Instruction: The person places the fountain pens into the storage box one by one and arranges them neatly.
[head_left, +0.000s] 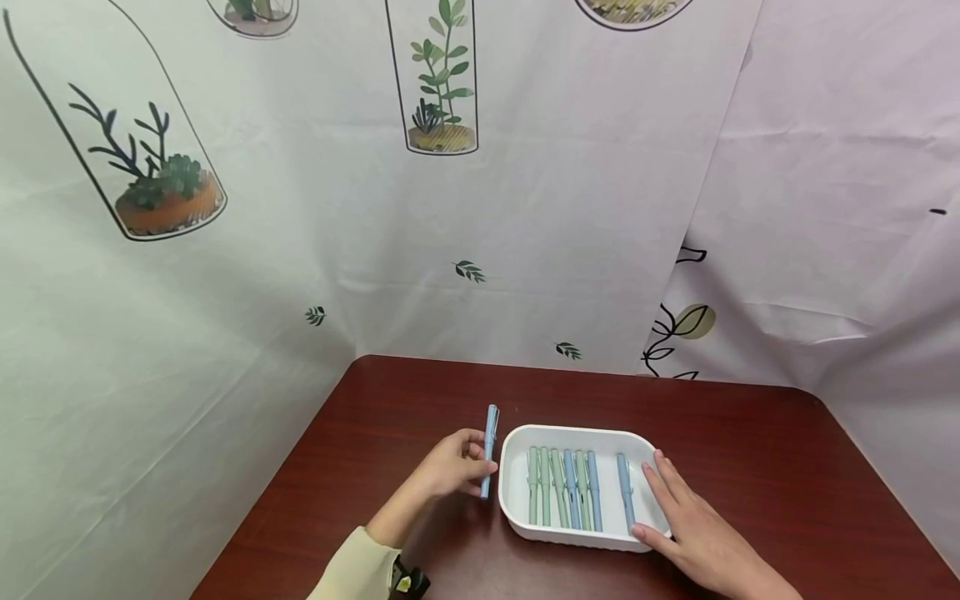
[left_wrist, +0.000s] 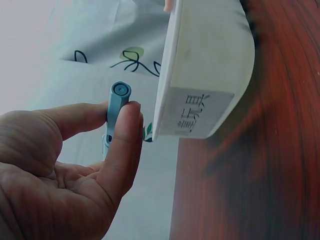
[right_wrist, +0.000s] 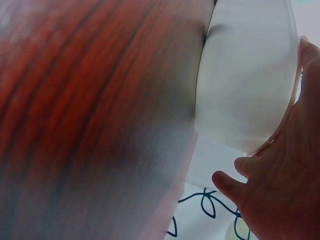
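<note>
Between thumb and fingers my left hand (head_left: 455, 465) pinches a blue pen (head_left: 490, 442), held nearly upright just left of a white plastic box (head_left: 570, 540). The left wrist view shows the round end of this pen (left_wrist: 120, 90) pointing at the camera, beside the box's labelled end wall (left_wrist: 197, 112). Inside the box lie several green pens (head_left: 544, 487) and blue pens (head_left: 594, 492) side by side, with one blue pen (head_left: 626, 492) apart at the right. My right hand (head_left: 693, 529) rests on the box's right rim, fingers spread and straight.
The box stands on a dark red wooden table (head_left: 420, 400). Behind and to the left hangs a white cloth (head_left: 540, 250) printed with plants, meeting the table's far edge. A watch (head_left: 408, 579) sits on the left wrist, below a cream sleeve (head_left: 356, 567).
</note>
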